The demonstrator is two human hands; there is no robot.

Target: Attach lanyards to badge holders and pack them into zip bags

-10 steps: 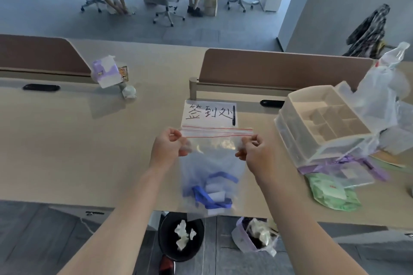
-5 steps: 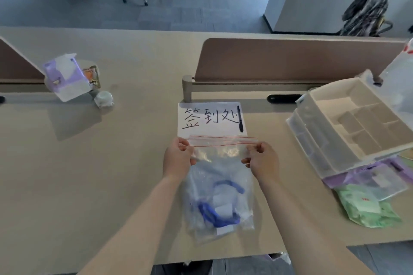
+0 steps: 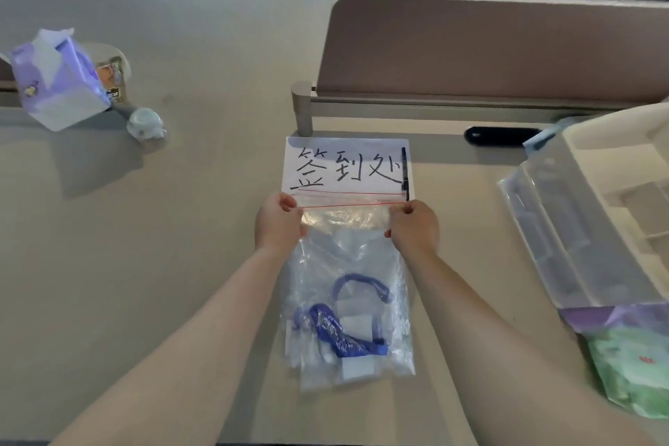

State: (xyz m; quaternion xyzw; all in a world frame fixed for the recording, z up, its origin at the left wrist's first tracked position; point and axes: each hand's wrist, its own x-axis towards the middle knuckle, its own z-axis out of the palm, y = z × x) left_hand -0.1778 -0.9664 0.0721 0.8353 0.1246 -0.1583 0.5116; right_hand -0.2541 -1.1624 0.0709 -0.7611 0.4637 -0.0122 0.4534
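Head view: the left hand [image 3: 278,224] and right hand [image 3: 414,228] are pinching the zip bag [image 3: 347,239] at its 9 and 3 o'clock top corners, on the table [image 3: 163,264]. Lanyards [image 3: 327,328] and badge holders [image 3: 356,369] are lying inside; sealing is probably still remaining.

One left hand [image 3: 278,224], one right hand [image 3: 416,228], one zip bag [image 3: 347,250], one paper sign [image 3: 347,163], one pen [image 3: 404,170]
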